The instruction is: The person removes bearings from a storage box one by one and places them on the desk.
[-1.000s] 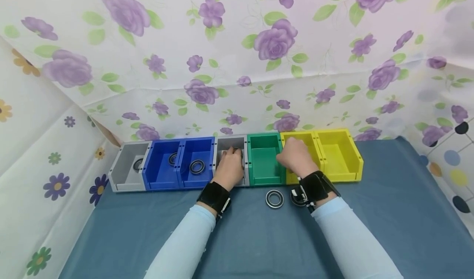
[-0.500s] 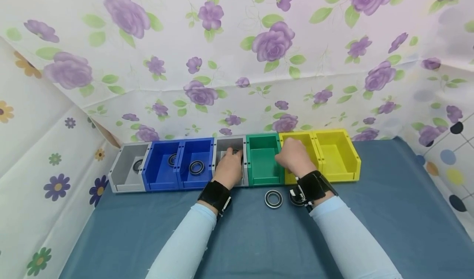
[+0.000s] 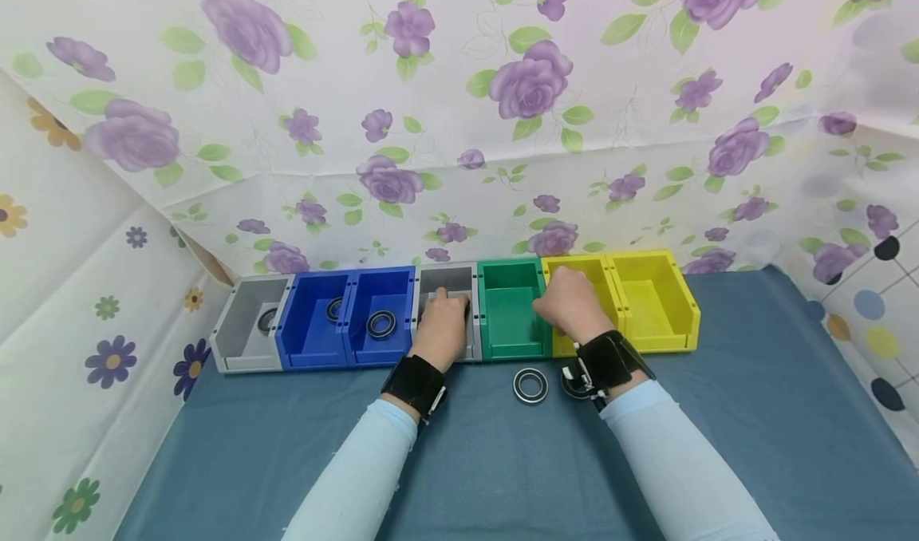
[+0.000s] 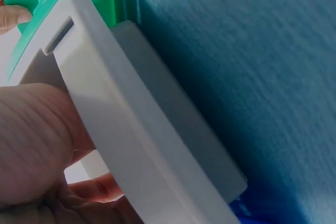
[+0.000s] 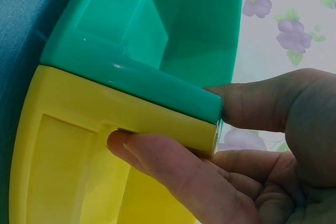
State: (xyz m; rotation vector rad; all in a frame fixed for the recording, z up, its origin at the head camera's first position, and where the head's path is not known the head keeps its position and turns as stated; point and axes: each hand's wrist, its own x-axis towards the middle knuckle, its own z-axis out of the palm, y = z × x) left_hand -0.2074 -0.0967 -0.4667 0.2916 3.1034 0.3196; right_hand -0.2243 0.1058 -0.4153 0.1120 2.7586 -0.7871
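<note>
My left hand (image 3: pixel 441 325) reaches down into the middle grey bin (image 3: pixel 449 274). A dark edge, likely of a ring bearing (image 3: pixel 467 308), shows beside its fingers. In the left wrist view the grey front wall hides the fingertips, so I cannot see whether they grip it. My right hand (image 3: pixel 570 302) pinches the adjoining side walls of the green bin (image 3: pixel 511 274) and the nearer yellow bin (image 3: pixel 581 263). In the right wrist view its thumb lies on the green side and a finger (image 5: pixel 168 156) inside the yellow bin.
A row of bins stands along the floral backdrop. Bearings lie in the left grey bin (image 3: pixel 233 309) and both blue bins (image 3: pixel 314 282). One loose bearing (image 3: pixel 530 386) lies on the blue cloth; another (image 3: pixel 574 385) is partly under my right wrist. A second yellow bin (image 3: pixel 653 294) ends the row.
The fingers of my left hand have shifted slightly inside the grey bin, and less of the bearing beside them shows. My right hand keeps its hold on the bin walls.
</note>
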